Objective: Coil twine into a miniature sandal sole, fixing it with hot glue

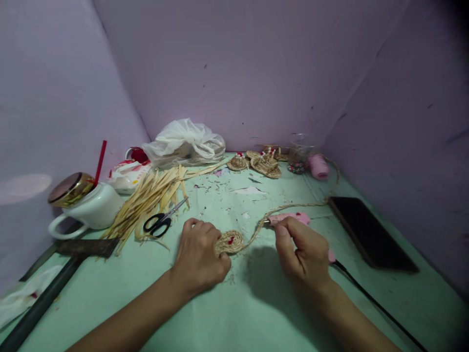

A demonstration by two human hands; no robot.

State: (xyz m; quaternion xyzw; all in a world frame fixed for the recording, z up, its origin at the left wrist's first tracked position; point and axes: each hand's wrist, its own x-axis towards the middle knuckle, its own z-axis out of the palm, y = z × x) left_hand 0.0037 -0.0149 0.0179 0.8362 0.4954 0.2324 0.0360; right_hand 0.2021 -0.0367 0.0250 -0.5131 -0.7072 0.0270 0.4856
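My left hand (200, 256) rests on the pale green table (249, 313) with its fingers curled, pressing the left edge of a small flat coil of jute rope (230, 241) that has a red dot at its middle. A loose rope tail (293, 206) runs from the coil to the right and back. My right hand (302, 252) is closed around a pink glue gun (289, 217), whose nozzle points left toward the rope just beside the coil. Its black cord (370, 298) trails off to the lower right.
Black scissors (159, 222) lie beside a pile of straw strips (154, 195). At the left stand a white mug with gold lid (82, 203) and a dark blade (88, 247). A plastic bag (185, 142), woven pieces (266, 164), pink thread spool (318, 166) sit behind. A phone (370, 232) lies right.
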